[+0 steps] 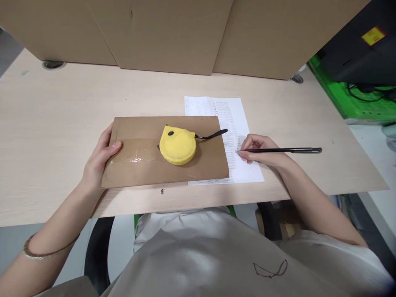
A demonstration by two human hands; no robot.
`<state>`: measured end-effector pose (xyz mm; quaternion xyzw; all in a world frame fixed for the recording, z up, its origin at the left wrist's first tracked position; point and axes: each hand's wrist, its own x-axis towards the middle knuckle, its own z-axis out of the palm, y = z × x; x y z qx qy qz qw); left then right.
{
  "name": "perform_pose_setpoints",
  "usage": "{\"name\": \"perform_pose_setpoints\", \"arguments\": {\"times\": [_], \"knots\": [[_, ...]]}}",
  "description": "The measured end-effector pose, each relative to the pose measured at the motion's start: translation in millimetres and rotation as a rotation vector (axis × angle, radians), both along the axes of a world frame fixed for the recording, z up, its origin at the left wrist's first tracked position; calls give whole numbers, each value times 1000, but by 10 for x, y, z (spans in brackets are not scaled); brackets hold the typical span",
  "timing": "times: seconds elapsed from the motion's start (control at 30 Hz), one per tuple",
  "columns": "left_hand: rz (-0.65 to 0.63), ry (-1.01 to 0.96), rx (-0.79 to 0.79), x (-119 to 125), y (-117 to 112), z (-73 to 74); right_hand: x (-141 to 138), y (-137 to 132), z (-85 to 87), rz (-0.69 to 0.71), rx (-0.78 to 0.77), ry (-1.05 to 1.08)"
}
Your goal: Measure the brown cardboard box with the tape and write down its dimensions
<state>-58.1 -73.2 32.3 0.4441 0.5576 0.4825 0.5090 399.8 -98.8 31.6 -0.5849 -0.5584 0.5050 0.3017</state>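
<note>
My left hand grips the left edge of a flat brown cardboard box, thumb on top and fingers mostly hidden underneath. On the box lies a round yellow pouch with a black oval spot and a short black strap pointing right. Partly under the box is a white printed sheet with rows of small text. My right hand rests at the sheet's right side, closed around a black pen. The pen's tip points left, at the paper; whether it touches cannot be made out.
Tall cardboard panels stand along the back of the pale wooden table. Metal-rimmed cable holes show near them. At the right are a dark device and cables on a green surface. Chair armrests are below the front edge.
</note>
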Motion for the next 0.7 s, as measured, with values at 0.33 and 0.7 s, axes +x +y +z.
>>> {"name": "perform_pose_setpoints", "arguments": {"times": [0.33, 0.7], "knots": [[40, 25, -1, -45, 10, -23, -36, -16, -19, -23, 9, -20], [66, 44, -12, -27, -16, -23, -44, -28, -4, -57, -18, -38]]}}
